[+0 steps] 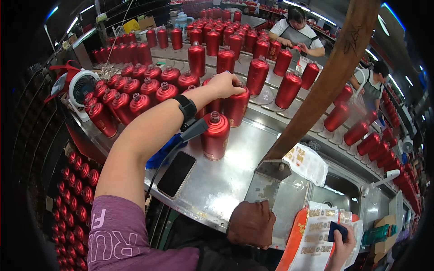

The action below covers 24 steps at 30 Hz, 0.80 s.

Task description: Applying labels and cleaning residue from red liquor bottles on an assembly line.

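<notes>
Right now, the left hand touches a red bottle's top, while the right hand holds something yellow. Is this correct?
Not yellow: the head view shows the right hand holding a dark blue object. The left hand touches the top of a red bottle.

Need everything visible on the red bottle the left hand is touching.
The red bottle has a satiny, metallic-looking finish, a cylindrical body and rounded shoulders narrowing to a neck mostly hidden by fingers. A gold-toned marking shows on its side. It is roughly upright, its base apparently on the steel worktop, beyond and right of the nearest bottle; contact between those two is unclear. The left hand has its fingers at the neck and shoulder.
</notes>
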Each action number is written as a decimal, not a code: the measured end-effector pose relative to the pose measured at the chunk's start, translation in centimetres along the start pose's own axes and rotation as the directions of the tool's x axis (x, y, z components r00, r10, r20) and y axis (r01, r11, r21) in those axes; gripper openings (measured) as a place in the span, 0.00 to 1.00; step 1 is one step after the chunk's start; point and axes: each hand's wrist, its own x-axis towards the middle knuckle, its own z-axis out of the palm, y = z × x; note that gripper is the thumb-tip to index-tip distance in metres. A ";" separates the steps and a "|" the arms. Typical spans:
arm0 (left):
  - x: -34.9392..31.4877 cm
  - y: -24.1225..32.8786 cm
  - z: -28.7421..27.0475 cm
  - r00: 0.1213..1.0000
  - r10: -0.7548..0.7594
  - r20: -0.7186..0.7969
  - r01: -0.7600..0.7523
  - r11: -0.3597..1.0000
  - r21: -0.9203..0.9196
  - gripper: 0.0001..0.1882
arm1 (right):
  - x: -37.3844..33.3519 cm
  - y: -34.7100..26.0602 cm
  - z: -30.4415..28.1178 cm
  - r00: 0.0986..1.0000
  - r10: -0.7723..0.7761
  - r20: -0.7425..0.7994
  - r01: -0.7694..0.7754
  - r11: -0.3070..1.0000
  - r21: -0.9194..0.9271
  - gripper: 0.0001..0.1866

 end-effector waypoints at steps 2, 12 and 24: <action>-0.4 0.6 -1.2 0.993 -0.052 0.108 0.054 0.999 -0.010 0.28 | 0.8 1.3 -0.2 1.000 -0.013 0.010 0.013 1.000 -0.004 0.12; -12.6 3.4 -9.3 0.909 0.215 0.356 -0.172 0.974 -0.150 0.24 | 7.6 2.1 -3.9 0.988 -0.148 -0.038 0.148 0.989 0.016 0.22; -11.7 1.6 -5.5 0.987 0.158 0.024 -0.151 0.972 -0.183 0.13 | 28.9 -3.9 2.0 0.978 -0.178 0.112 0.154 0.969 0.194 0.14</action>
